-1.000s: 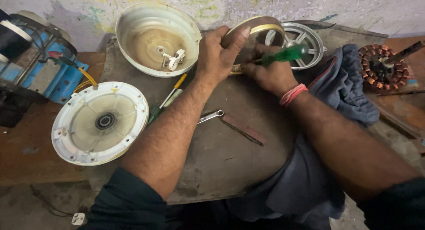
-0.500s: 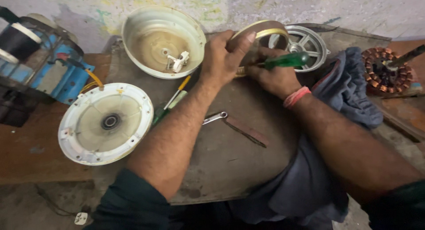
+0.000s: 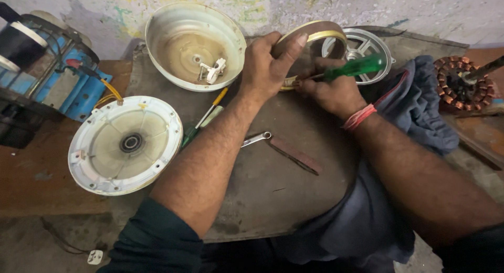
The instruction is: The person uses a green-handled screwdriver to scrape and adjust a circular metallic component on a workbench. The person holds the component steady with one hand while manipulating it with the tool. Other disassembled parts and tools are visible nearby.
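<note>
Screwdriver [image 3: 353,67] in right hand [image 3: 331,91] grip, pointing left; left hand [image 3: 265,68] clasps ring [image 3: 320,30].

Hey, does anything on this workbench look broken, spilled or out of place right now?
Nothing looks spilled or broken. The oddest thing is the cream bowl-shaped metal cover, tipped against the wall instead of lying flat. The left hand holds a brown ring-shaped band on edge while the right hand works a green-handled screwdriver at it.

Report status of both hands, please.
Left hand grips metal ring. Right hand holds green-handled screwdriver, tip at ring. Blue cloth beside wrist.
</note>
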